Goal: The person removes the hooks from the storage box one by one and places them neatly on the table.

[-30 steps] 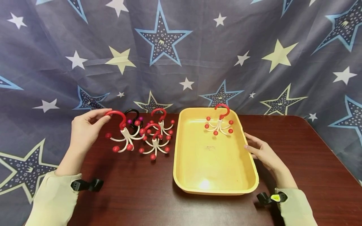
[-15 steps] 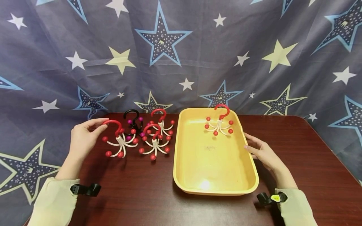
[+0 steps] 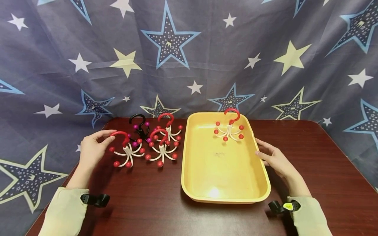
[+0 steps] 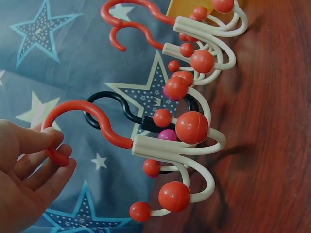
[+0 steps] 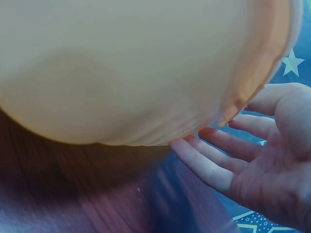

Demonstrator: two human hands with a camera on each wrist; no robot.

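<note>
My left hand point(image 3: 94, 147) pinches the red hook end of a rotating hook hanger point(image 3: 128, 152) with white curved arms and red ball tips. It stands upright at the table's left; whether its balls touch the table I cannot tell. In the left wrist view, thumb and fingers point(image 4: 36, 138) meet at the hook tip. Close to its right are two more red-and-white hook hangers, a front one point(image 3: 161, 149) and a rear one point(image 3: 169, 129). My right hand point(image 3: 276, 160) touches the right side of a yellow tray point(image 3: 189, 183) with fairly straight fingers.
Behind the held hanger stands a black hook hanger point(image 3: 141, 129) with purple balls, partly hidden. Another red-and-white hook hanger point(image 3: 229, 129) stands inside the tray at its far end. A star-patterned cloth point(image 3: 189, 59) hangs along the back of the brown table point(image 3: 141, 203).
The held hanger has come down and left, then slightly right, uncovering more of the black hanger. My left hand moved with it. My right hand and the tray have stayed put.
</note>
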